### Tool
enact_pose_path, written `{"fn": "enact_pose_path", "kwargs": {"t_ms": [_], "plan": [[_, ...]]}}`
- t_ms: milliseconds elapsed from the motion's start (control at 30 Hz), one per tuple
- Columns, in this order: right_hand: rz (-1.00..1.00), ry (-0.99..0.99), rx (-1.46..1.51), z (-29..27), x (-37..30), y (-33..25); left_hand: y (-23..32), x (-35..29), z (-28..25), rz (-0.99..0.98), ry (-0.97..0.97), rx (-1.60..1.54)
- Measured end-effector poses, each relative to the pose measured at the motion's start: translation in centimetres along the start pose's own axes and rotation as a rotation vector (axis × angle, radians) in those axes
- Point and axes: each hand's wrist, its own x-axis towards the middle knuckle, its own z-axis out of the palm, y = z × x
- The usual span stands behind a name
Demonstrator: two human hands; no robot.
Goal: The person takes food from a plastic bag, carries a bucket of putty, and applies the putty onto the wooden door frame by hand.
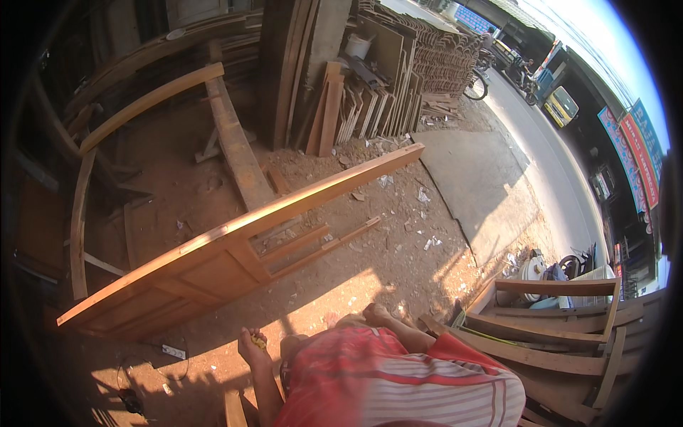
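Observation:
At the lower middle, my left hand [252,346] is closed around a small yellow object [258,342], mostly covered by the fingers, so its kind does not show. My right hand [376,313] rests low in front of my body, at the end of a bent arm; its fingers are too small and unclear to read. Just beyond both hands, a long wooden panel door [213,274] stands tilted on its side, its bright upper edge running from lower left to upper right. Neither hand touches it.
A wooden plank [238,153] and a curved timber frame [153,103] lie beyond the door. A power strip [173,351] with cable is on the ground at left. Wooden frames [548,327] are stacked at right. Boards [366,110] and roof tiles [445,60] stand near the road [562,171].

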Motion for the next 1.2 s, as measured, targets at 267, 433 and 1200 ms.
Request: {"fn": "enact_pose_path", "kwargs": {"t_ms": [267,433,1200], "plan": [[0.032,-0.132,0.031,1.4,1.1,-0.1,0.4,0.1,-1.3,0.017,0.004,-0.016],[-0.023,0.011,0.023,1.7,0.0,-0.1,0.3,-0.7,-1.6,-0.006,-0.038,-0.031],[-0.278,-0.009,-0.019,1.2,10.5,-2.9,5.8,-4.0,-10.3,0.059,0.308,-0.087]]}}
